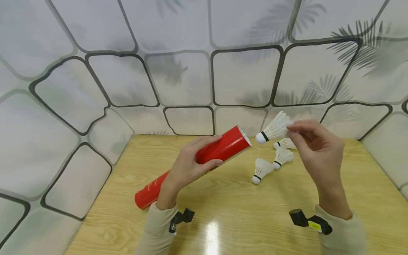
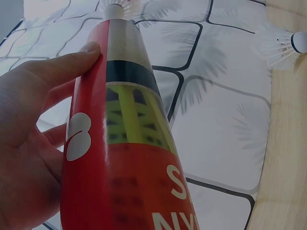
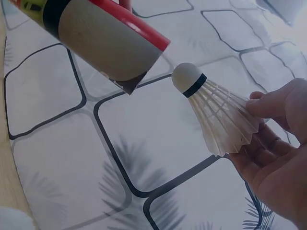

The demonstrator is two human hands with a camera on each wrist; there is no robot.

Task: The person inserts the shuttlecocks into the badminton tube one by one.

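Left hand: I saw the left hand wrapped around the upper part of a red shuttlecock tube, thumb on the near side and fingers over the top.
Tube: it lay aslant over the table, mouth to the upper right, base to the lower left; I could not tell whether the base touched the wood. The left wrist view showed white lettering and a yellow-green section on its side.
Right hand: the right hand pinched a white feather shuttlecock by the skirt's edge, between thumb and fingers.
Held shuttlecock: it was in the air, its cork with the black band aimed at the tube's mouth, near it but apart.
Loose shuttlecocks: I counted three on the wooden table, a nearest one, a middle one close beside it, and a farthest one partly hidden by the right hand.
Wrists: pale sleeves carried small black cameras.
Backdrop: a pale patterned covering with dark outlines and palm-leaf shadows stood behind.
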